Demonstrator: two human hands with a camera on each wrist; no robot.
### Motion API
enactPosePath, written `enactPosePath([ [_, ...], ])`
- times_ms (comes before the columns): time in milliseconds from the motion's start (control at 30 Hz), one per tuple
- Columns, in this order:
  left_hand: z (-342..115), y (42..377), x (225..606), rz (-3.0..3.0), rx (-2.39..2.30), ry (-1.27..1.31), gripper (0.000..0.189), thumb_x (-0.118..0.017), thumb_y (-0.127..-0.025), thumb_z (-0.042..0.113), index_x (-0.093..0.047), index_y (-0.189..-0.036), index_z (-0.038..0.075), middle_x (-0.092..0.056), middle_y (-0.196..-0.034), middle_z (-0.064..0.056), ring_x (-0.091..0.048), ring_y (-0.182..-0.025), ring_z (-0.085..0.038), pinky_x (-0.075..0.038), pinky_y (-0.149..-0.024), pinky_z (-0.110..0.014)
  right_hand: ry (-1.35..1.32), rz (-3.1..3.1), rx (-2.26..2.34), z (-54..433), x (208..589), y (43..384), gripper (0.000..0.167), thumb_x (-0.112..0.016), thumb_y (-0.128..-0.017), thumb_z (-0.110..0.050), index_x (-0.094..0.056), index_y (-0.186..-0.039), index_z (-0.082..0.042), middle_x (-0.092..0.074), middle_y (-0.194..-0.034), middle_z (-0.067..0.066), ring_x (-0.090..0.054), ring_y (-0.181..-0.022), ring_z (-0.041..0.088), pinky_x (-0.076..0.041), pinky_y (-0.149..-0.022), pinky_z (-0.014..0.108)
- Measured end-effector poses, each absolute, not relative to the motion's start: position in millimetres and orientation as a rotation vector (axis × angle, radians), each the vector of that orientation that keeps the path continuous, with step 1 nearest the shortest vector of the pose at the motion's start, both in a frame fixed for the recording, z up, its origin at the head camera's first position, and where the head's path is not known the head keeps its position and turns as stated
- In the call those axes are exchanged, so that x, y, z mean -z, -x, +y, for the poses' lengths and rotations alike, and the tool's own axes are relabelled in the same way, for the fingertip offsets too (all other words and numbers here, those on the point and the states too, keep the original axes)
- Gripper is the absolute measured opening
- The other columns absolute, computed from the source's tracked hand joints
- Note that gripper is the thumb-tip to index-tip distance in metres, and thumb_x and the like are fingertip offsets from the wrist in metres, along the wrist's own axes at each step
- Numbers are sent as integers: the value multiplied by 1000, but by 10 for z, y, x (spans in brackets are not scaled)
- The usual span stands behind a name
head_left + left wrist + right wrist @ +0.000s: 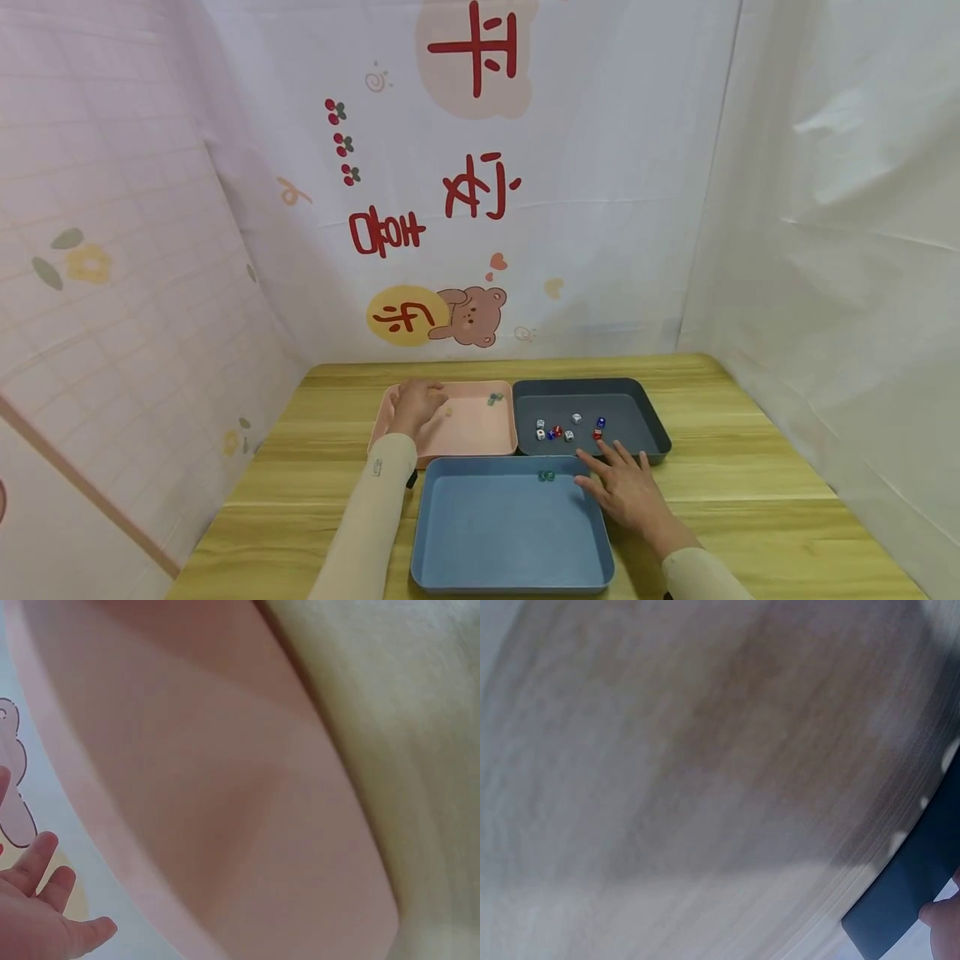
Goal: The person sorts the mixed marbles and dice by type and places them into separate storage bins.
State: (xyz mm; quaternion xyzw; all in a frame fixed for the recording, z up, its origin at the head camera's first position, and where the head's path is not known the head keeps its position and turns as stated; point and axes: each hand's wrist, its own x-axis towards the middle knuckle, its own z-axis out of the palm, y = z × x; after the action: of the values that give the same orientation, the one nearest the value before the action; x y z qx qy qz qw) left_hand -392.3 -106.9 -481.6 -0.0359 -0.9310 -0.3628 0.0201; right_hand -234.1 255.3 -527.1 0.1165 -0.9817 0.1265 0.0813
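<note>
My left hand hovers over the left part of the pink tray. In the left wrist view the fingers are spread, with nothing seen between them. A small yellowish piece lies in that tray, and a few translucent green and blue dice sit near its far right corner. Fingers apart, my right hand is over the far right corner of the blue tray, near the front edge of the dark grey tray. Green dice lie at the blue tray's far edge.
White dice, red dice and blue dice are scattered in the dark grey tray. All three trays adjoin on a wood-grain table. A printed white cloth hangs behind, with more cloth at both sides.
</note>
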Motion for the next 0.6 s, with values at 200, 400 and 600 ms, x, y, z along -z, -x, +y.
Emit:
enactPosePath([
  [200, -1031, 3954, 4759, -2863, 1112, 90, 32, -68, -96, 30, -71, -123, 12, -55, -137, -14, -37, -132, -40, -10, -111, -64, -351, -2934, -367, 2548, 5262, 2340, 57, -49, -98, -56, -56, -143, -21, -45, -148, 20, -34, -138, 49, -18, -104, 76],
  [400, -938, 3939, 4656, -2835, 1100, 159, 34, -69, -95, 29, -70, -125, 13, -55, -137, -14, -39, -131, -40, -20, -107, -61, -346, -2938, -361, 2545, 5263, 2347, 56, -51, -98, -55, -57, -143, -21, -46, -148, 21, -34, -138, 49, -18, -104, 76],
  [600, -810, 3901, 4575, -2754, 1187, 250, 35, -71, -93, 27, -70, -124, 10, -57, -136, -13, -39, -134, -38, -24, -109, -58, -352, -2938, -353, 2553, 5266, 2355, 58, -48, -98, -58, -57, -142, -22, -46, -148, 20, -34, -138, 49, -19, -104, 76],
])
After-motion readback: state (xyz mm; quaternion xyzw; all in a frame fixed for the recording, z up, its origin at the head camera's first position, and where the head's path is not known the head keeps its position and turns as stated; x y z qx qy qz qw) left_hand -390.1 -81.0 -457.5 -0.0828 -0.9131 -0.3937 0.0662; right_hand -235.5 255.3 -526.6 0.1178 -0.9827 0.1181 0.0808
